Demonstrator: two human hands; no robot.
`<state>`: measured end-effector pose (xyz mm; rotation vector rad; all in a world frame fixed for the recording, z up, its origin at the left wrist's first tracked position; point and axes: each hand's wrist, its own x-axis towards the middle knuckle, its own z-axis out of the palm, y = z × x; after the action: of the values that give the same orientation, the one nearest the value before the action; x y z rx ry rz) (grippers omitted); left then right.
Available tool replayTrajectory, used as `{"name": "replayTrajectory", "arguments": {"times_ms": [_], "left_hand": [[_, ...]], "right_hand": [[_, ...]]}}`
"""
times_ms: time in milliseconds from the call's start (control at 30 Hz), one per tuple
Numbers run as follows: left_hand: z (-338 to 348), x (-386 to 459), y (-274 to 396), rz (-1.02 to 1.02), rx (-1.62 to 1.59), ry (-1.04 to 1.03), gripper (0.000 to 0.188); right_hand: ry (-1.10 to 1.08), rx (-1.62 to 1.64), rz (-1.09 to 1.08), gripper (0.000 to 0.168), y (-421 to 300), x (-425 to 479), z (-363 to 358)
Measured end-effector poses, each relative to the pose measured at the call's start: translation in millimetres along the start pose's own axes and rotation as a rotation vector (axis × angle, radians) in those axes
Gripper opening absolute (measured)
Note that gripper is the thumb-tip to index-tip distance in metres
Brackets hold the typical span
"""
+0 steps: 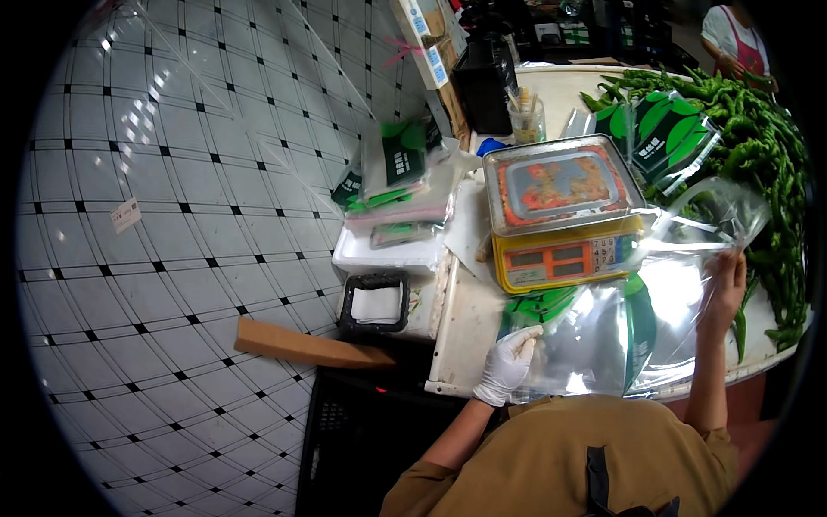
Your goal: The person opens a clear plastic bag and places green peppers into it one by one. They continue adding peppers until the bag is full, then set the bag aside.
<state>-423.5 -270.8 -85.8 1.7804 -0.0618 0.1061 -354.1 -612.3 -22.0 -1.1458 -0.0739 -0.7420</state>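
My left hand [506, 366], in a white glove, pinches the left edge of a clear plastic bag [585, 342] with green printing that lies along the table's near edge. My bare right hand [723, 294] is raised at the right and grips crumpled clear plastic film [717, 210]. Whether that film belongs to the same bag cannot be told. Just beyond the bags stands a yellow digital scale [549, 258], with a metal tray [562, 184] on top; the tray's surface has orange-red stains. A large heap of green chili peppers [769, 155] covers the table's right side.
Printed green bags [672, 139] lie against the peppers. More packaging bags [400, 161] are stacked on a white foam box [381, 255] at left, near a black basket [376, 304] holding white paper. A plastic cup [528, 123] stands behind the scale. A person in a red apron [740, 42] is beyond the table.
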Motion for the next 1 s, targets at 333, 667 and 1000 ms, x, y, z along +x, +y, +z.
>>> {"name": "replayTrajectory", "arguments": {"times_ms": [333,667,1000], "left_hand": [[-5.8,22.0,34.5,0.034,-0.314,-0.098,0.054],[9.2,41.6,95.0,0.108,-0.487,-0.201,0.102],[-35.3,46.1,44.1,-0.333,-1.066,-0.678,0.094]], "right_hand": [[-0.428,-0.253,0.042,0.010,-21.4,-2.5,107.7],[-0.695,-0.366,0.113,0.009,-15.3,-29.2,121.6],[-1.563,-0.822,-0.294,0.017,-60.8,-10.5,78.2]]}}
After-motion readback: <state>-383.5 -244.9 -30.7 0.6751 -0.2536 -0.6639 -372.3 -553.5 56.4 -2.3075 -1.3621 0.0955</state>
